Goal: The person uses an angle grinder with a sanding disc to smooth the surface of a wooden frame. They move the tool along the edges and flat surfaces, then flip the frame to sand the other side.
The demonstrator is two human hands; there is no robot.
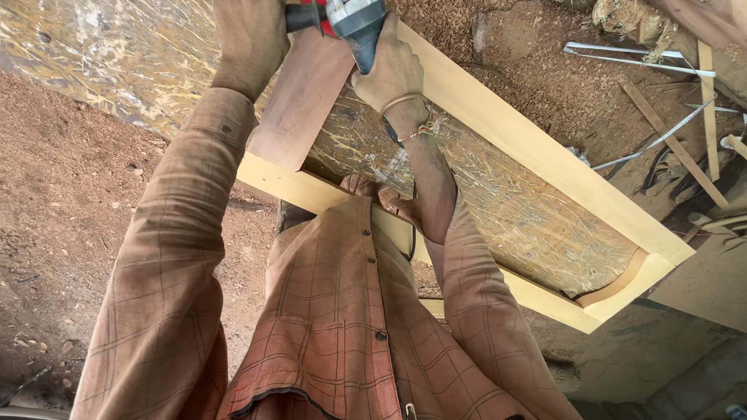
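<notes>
Reddish sawdust-strewn ground (70, 225) all around, seen from above past a brown checked shirt (342, 334). Lying on that ground: a pale yellow wooden frame (545, 155), long and narrow, running from the upper middle down to the lower right, with a woven sheet (513, 210) showing through its opening. Laid across the frame's near end, a reddish-brown board (299, 101), tilted and resting on the frame's lower rail.

At the frame's upper end, just above the board: a power tool (354, 23) with a grey-green body and a red part, cut off by the picture's top edge. Right hand (393, 70) wrapped tight around the tool's grip, fingers fully curled, a thin bangle and thread at the wrist. Left hand (249, 39) closed too, up at the red part of the tool's left side, just off the board's top corner; fingers hidden behind the back of the hand, so cannot tell exactly what is being gripped. Both sleeves stretched forward over the frame's near rail.

Beyond the frame's far rail, toward the upper right: loose wooden slats (673, 144) and thin metal rods (638, 54) scattered on the shavings. Past the frame's lower right corner, a plain grey slab (700, 288). Curved moulding visible inside that same corner of the frame.
</notes>
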